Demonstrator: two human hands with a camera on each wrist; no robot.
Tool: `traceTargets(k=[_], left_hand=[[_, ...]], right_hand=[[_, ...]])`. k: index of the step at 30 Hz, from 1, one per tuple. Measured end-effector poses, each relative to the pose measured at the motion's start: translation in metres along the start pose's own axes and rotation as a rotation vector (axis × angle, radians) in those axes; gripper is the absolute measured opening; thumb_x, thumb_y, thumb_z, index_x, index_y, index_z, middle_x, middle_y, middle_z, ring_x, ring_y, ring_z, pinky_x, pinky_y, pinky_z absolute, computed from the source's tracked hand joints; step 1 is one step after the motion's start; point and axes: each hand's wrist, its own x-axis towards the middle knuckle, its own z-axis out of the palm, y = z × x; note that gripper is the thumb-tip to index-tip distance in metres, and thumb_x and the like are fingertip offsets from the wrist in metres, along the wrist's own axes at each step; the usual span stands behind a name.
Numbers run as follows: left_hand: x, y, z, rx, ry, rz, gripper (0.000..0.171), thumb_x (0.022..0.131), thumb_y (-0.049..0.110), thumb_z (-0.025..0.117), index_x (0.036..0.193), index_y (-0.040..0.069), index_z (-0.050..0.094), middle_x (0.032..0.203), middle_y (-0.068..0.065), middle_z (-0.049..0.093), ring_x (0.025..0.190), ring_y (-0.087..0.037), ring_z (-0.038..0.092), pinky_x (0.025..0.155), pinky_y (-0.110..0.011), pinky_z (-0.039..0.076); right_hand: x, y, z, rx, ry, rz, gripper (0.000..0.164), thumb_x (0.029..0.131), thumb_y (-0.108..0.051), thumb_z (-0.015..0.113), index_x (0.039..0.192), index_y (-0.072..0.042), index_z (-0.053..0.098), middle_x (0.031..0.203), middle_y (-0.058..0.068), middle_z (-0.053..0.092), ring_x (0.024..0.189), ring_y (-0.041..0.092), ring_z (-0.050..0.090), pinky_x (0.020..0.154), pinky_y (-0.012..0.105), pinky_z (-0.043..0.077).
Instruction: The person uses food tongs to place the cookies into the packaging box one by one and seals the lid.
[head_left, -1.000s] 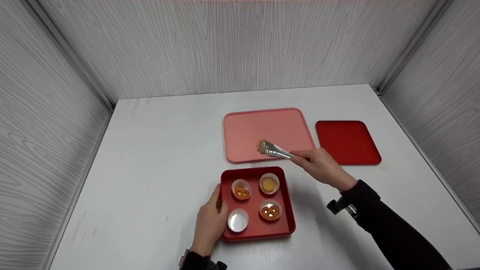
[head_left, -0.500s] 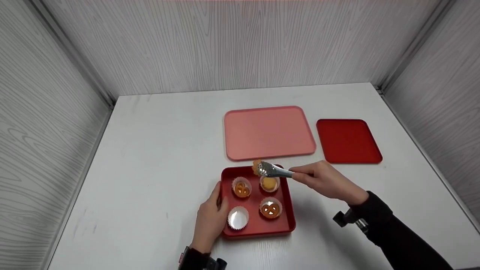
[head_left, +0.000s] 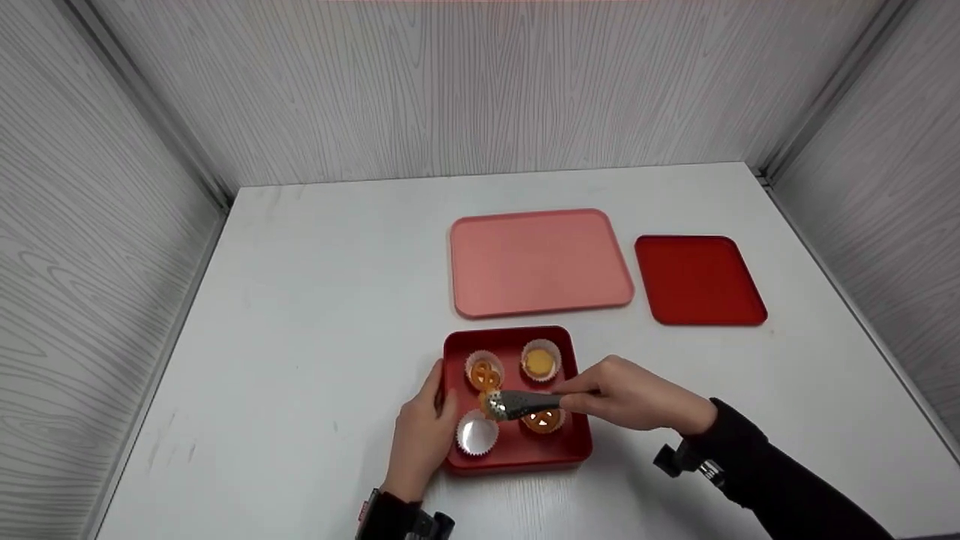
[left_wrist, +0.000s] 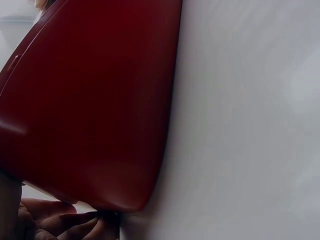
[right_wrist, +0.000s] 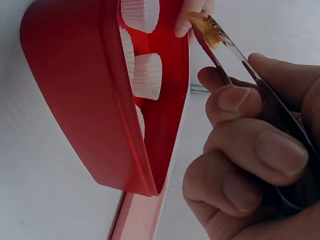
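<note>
My right hand (head_left: 630, 394) holds metal tongs (head_left: 529, 405) with perforated tips. Pinched in the tips is a small golden-brown cookie (right_wrist: 206, 30), raised over a square red box (head_left: 525, 459). My left hand (head_left: 424, 442) grips the box's left wall, a fingertip showing over the rim in the right wrist view. Inside the box, a white paper baking cup (head_left: 477, 435) at the front left has a bare bottom, close beside the tongs' tips. Pretzel-shaped cookies lie in the back-left cup and the front-right one, the latter partly covered by the tongs. A yellow cookie (head_left: 539, 364) fills the back-right cup.
Behind the box lies a flat pink tray (head_left: 541, 262) with nothing on it. To its right sits a smaller red tray (head_left: 701, 280). Wood-grained panels (head_left: 480, 90) enclose the white table (head_left: 322, 315) at the back and sides.
The right hand has lifted the cookie off the pink tray with the tongs and carried it toward me, over the box's front-left area. The left hand has stayed at the box's left side.
</note>
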Motion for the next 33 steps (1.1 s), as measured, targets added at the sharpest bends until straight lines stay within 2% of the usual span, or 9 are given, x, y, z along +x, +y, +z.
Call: traceTargets(k=[2,7,12,17,22,24,30,33], left_hand=[[0.000,0.000,0.000,-0.006,0.004,0.010,0.051,0.093,0.024,0.053,0.142,0.014,0.041,0.132,-0.005,0.053,0.117,-0.019,0.051,0.095,-0.041,0.042],[-0.001,0.000,-0.001,0.000,0.013,0.032,0.050,0.093,0.023,0.053,0.141,0.013,0.042,0.129,-0.008,0.054,0.114,-0.022,0.053,0.093,-0.043,0.042],[-0.001,0.001,-0.001,0.008,0.011,0.038,0.050,0.093,0.021,0.053,0.141,0.011,0.041,0.129,-0.010,0.054,0.114,-0.025,0.053,0.093,-0.045,0.042],[-0.001,0.002,-0.001,0.000,0.001,0.010,0.052,0.093,0.023,0.053,0.142,0.013,0.040,0.132,-0.007,0.052,0.118,-0.023,0.050,0.095,-0.044,0.041],[-0.001,0.001,0.001,0.000,0.000,0.000,0.052,0.093,0.024,0.053,0.143,0.015,0.040,0.132,-0.006,0.053,0.117,-0.021,0.051,0.095,-0.043,0.041],[-0.001,0.001,0.001,0.001,0.005,0.000,0.052,0.093,0.024,0.054,0.142,0.016,0.040,0.131,-0.006,0.053,0.116,-0.021,0.051,0.095,-0.043,0.041],[0.000,0.001,0.003,-0.004,-0.001,0.012,0.052,0.093,0.024,0.053,0.142,0.014,0.040,0.132,-0.007,0.052,0.117,-0.020,0.050,0.095,-0.042,0.041],[0.001,0.001,0.004,-0.002,-0.004,0.013,0.052,0.093,0.024,0.053,0.142,0.013,0.040,0.132,-0.008,0.052,0.117,-0.021,0.050,0.095,-0.042,0.041]], right_hand=[[0.002,-0.002,0.003,-0.009,-0.012,-0.012,0.023,0.094,-0.030,0.055,0.109,-0.022,0.071,0.060,-0.016,0.048,0.050,0.001,0.031,0.046,0.019,0.026],[0.009,-0.008,0.008,-0.020,-0.039,-0.028,0.019,0.093,-0.029,0.056,0.102,-0.022,0.072,0.066,-0.019,0.056,0.050,0.000,0.035,0.044,0.019,0.028],[0.015,-0.011,0.014,-0.052,-0.067,-0.006,0.014,0.092,-0.029,0.058,0.091,-0.027,0.071,0.062,-0.019,0.051,0.052,-0.001,0.039,0.046,0.019,0.032],[0.021,-0.012,0.019,-0.087,-0.090,-0.021,0.013,0.092,-0.026,0.058,0.087,-0.027,0.070,0.063,-0.011,0.057,0.053,-0.001,0.042,0.049,0.020,0.034],[0.024,-0.013,0.022,-0.097,-0.111,-0.035,0.015,0.091,-0.023,0.060,0.092,-0.017,0.073,0.070,0.001,0.065,0.056,-0.002,0.043,0.051,0.020,0.036],[0.025,-0.014,0.022,-0.106,-0.111,-0.045,0.016,0.091,-0.023,0.060,0.094,-0.014,0.073,0.068,-0.002,0.063,0.055,-0.002,0.043,0.050,0.020,0.037],[0.030,-0.018,0.023,-0.172,-0.103,-0.057,0.016,0.091,-0.025,0.060,0.095,-0.016,0.073,0.067,-0.016,0.055,0.054,-0.002,0.041,0.050,0.020,0.037],[0.032,-0.019,0.024,-0.210,-0.110,-0.064,0.017,0.091,-0.025,0.059,0.095,-0.015,0.073,0.070,-0.013,0.057,0.055,-0.001,0.040,0.053,0.021,0.037]])
